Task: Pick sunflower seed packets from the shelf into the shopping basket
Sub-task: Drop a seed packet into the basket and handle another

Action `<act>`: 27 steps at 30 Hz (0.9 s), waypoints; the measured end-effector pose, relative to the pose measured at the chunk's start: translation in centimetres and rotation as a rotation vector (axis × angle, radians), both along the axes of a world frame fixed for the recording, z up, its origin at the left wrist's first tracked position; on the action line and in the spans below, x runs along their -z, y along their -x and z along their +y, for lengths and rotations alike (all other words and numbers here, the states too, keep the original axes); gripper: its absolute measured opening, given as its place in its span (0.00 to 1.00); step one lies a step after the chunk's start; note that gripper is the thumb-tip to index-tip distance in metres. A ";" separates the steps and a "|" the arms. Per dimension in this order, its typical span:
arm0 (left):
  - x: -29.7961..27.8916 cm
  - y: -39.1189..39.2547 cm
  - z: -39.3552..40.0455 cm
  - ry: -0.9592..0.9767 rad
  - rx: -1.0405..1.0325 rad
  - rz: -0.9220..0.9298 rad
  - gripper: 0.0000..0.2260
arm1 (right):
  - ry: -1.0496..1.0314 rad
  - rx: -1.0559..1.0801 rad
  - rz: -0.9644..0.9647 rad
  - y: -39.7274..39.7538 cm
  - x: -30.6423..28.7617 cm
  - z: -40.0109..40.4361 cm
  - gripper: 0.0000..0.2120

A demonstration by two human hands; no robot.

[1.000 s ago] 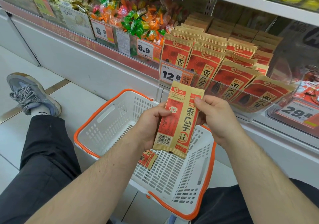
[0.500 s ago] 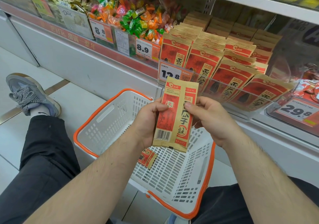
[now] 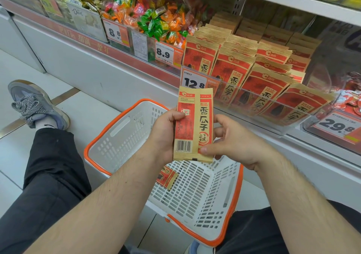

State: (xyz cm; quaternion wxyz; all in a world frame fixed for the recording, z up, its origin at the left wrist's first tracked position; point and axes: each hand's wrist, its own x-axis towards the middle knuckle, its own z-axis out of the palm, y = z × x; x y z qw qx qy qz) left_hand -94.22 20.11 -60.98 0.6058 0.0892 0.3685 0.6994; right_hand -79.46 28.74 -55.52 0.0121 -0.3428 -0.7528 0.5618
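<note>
A red and tan sunflower seed packet (image 3: 193, 124) stands upright above the white shopping basket (image 3: 125, 136) with its orange rim, barcode side toward me. My left hand (image 3: 166, 134) grips its left edge, thumb on the front. My right hand (image 3: 228, 140) pinches its lower right corner with the thumb, fingers behind. Another seed packet (image 3: 168, 177) lies on the basket floor, partly hidden by my left forearm. Several rows of the same packets (image 3: 254, 74) stand on the shelf behind a clear plastic front.
Bins of wrapped candy (image 3: 156, 19) fill the shelf to the left, with price tags 8.8, 8.9, 12.8 (image 3: 195, 81) and 29.8. My legs in black trousers flank the basket; a grey shoe (image 3: 35, 105) rests on the tiled floor at left.
The packet has turned more upright and squarer to me. My right hand slid from the packet's upper right edge down to its lower right corner. My left hand kept its grip.
</note>
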 end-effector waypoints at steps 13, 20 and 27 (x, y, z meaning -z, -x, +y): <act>0.6 -0.8 0.2 0.138 0.011 0.572 0.26 | -0.256 0.054 -0.011 0.5 0.2 -0.7 0.08; 0.5 -1.2 -0.4 0.020 0.211 0.604 0.32 | -0.372 0.252 0.172 1.0 0.1 0.0 0.09; 1.0 -0.7 -0.5 -0.089 0.312 0.436 0.35 | -0.133 0.304 0.270 1.2 0.2 -0.2 0.14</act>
